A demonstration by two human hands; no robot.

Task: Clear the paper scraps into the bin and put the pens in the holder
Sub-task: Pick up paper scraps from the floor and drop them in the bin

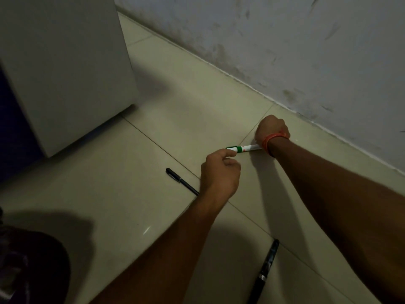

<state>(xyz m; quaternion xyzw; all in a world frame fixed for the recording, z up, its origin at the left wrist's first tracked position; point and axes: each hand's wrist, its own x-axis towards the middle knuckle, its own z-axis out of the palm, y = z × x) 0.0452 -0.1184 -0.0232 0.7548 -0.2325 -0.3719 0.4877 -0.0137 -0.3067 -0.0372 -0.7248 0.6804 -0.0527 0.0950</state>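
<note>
A white marker with a green cap (pixel 243 148) is held level just above the floor tiles near the wall. My left hand (pixel 220 174) has its fingers curled, with thumb and index fingertip pinching the green cap end. My right hand (pixel 271 130), with an orange band on the wrist, is closed in a fist over the marker's other end, which is hidden under the wrist. A slim black pen (pixel 182 182) lies on the floor left of my left hand. A thicker black pen (pixel 266 270) lies near the bottom, between my forearms. No bin or holder is in view.
A tall white cabinet (pixel 65 73) stands on the floor at the left. A scuffed white wall (pixel 285 51) runs diagonally along the right. A dark cloth shape (pixel 28 266) fills the bottom left corner. A tiny white speck (pixel 256 141) lies beside my right hand.
</note>
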